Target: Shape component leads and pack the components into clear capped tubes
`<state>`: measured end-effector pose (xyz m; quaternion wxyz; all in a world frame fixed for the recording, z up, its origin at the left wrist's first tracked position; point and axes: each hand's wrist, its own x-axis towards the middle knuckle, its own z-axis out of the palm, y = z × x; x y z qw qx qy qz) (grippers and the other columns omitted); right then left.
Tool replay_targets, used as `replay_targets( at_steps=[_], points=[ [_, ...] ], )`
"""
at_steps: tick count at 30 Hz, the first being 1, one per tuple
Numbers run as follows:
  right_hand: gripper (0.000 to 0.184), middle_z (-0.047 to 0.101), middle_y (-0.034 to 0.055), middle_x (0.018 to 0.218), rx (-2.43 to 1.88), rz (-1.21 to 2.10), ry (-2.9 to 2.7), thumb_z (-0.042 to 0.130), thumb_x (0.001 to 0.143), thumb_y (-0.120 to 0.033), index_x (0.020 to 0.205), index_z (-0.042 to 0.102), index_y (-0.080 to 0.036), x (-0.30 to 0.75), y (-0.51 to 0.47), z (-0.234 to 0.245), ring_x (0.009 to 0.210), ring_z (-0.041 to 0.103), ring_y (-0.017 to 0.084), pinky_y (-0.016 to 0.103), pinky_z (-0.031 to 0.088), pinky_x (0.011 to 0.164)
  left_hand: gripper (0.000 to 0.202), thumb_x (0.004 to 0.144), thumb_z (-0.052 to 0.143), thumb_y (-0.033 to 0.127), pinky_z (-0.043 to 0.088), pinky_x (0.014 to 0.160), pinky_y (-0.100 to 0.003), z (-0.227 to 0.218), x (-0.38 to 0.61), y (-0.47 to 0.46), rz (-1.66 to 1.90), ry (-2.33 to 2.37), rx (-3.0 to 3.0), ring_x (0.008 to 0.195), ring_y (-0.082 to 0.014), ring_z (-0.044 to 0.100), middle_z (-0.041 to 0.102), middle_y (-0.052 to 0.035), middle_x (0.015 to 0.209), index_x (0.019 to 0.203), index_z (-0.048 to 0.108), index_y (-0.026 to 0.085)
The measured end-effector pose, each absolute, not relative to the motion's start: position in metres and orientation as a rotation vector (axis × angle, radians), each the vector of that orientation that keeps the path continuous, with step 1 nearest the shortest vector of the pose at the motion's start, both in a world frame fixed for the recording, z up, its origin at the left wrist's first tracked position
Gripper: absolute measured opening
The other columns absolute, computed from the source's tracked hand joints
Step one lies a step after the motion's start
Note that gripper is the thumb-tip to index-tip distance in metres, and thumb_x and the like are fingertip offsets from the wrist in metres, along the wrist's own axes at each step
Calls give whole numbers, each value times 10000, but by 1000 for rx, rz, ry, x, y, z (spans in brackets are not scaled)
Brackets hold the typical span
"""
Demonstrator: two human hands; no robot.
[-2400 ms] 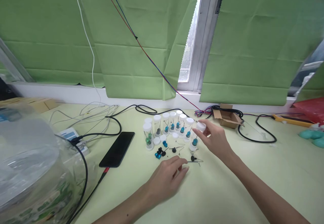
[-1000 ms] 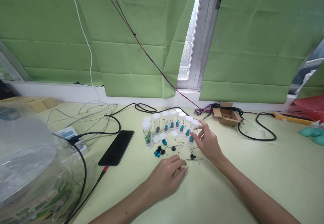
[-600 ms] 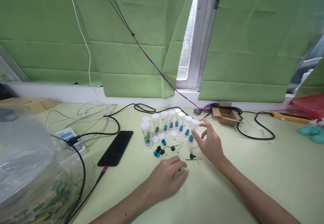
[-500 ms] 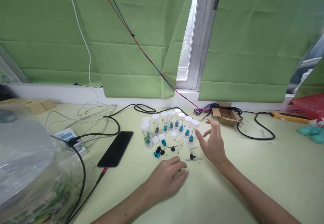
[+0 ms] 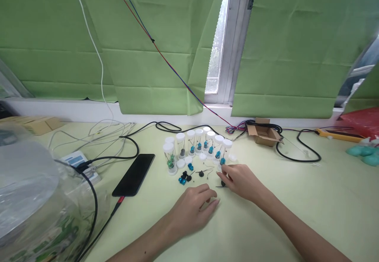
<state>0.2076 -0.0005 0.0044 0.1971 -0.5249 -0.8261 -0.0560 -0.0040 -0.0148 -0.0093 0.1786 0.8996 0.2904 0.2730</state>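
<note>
My left hand (image 5: 197, 206) rests on the table with loosely bent fingers, its thumb apart, holding nothing. My right hand (image 5: 238, 180) reaches down with thumb and index finger pinched together; what lies between them is hidden. Below its fingertips, a black round part with thin metal rods (image 5: 223, 183) is partly covered. Just behind stands a clear capped tube with a blue piece (image 5: 223, 160), the nearest of several in a curved row. Small blue pieces (image 5: 182, 180), black pieces (image 5: 184, 174) and bent metal wires (image 5: 209, 171) lie before the tubes.
Loose white caps (image 5: 181, 163) lie by the tubes. A phone (image 5: 134, 175) with a cable lies left, near a large clear plastic bag (image 5: 26, 199). Behind are black cables (image 5: 168, 127) and a small open cardboard box (image 5: 263, 136). A yellow tool (image 5: 339, 135) lies far right.
My right hand has moved down from beside the nearest tube to the black part, bringing thumb and index finger together. A white cap now shows right of the tubes. My left hand stays put.
</note>
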Motion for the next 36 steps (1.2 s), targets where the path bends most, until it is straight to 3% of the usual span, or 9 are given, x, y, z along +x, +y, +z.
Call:
replay_targets(
  at_steps=[10, 28, 36],
  points=[
    [352, 546, 8, 544, -1743, -96, -2387, 509, 947, -332, 621, 494, -200, 213, -1, 6, 441, 498, 148, 275, 169, 449, 293, 960, 435, 282, 373, 509, -234, -9, -4, -18, 760, 664, 2626, 506, -116, 520, 563, -13, 608, 803, 661, 180],
    [386, 616, 52, 610, -1732, -119, -2500, 344, 1021, -259, 713, 563, -178, 206, -2, -5, 513, 583, 185, 291, 181, 475, 319, 956, 438, 279, 346, 504, -252, -13, -4, -17, 744, 658, 2650, 501, -115, 503, 526, 2, 574, 706, 613, 187],
    [390, 609, 39, 659, -1761, 56, -2419, 415, 996, -428, 732, 562, -183, 202, -7, -2, 531, 571, 172, 268, 201, 474, 269, 941, 454, 237, 325, 514, -264, -12, -4, -19, 620, 706, 2749, 532, -114, 504, 520, 13, 590, 715, 590, 184]
  ],
)
